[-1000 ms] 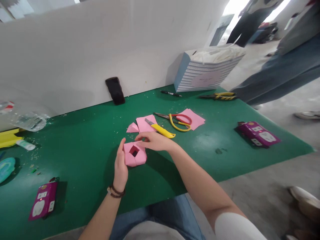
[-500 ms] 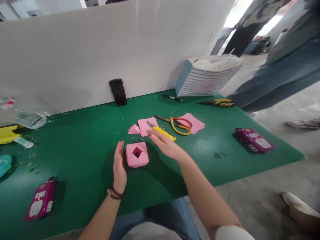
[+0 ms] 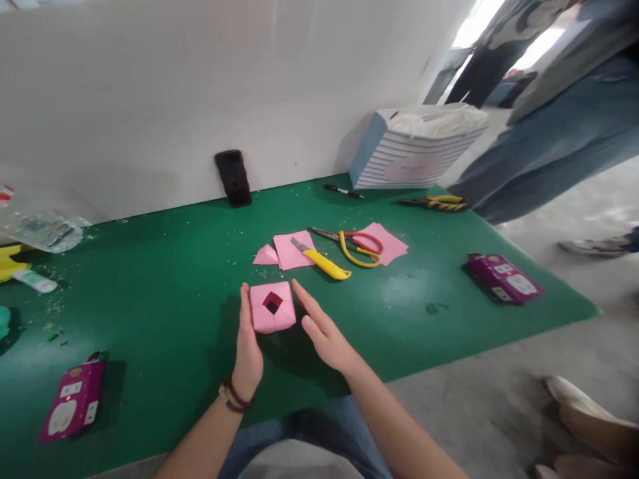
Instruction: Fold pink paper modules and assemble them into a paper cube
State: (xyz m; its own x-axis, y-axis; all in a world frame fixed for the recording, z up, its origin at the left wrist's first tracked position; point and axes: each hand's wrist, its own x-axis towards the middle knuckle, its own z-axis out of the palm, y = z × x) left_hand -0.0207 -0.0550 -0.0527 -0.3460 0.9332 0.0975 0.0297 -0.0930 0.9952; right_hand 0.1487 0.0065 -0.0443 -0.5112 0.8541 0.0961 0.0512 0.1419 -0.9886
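A folded pink paper box (image 3: pixel 272 307) with a square hole in its top sits on the green mat (image 3: pixel 164 279). My left hand (image 3: pixel 248 349) stands on edge, fingers straight, touching the box's left side. My right hand (image 3: pixel 323 332) is flat and open just right of the box, a small gap between them. Neither hand holds anything. Behind the box lie pink paper sheets (image 3: pixel 289 249), a small pink triangle scrap (image 3: pixel 265 255), a yellow utility knife (image 3: pixel 322 260) and red-and-yellow scissors (image 3: pixel 355 243).
A black phone (image 3: pixel 232 177) leans on the white wall. A striped paper bag (image 3: pixel 414 148), a pen (image 3: pixel 343 191) and pliers (image 3: pixel 439 203) are at back right. Purple boxes lie at right (image 3: pixel 502 278) and front left (image 3: pixel 72 401). A plastic bottle (image 3: pixel 42 229) lies far left. People stand at right.
My right hand left the box's top, swung out to the right, then came back low beside the box. My left hand stayed by the box's left side.
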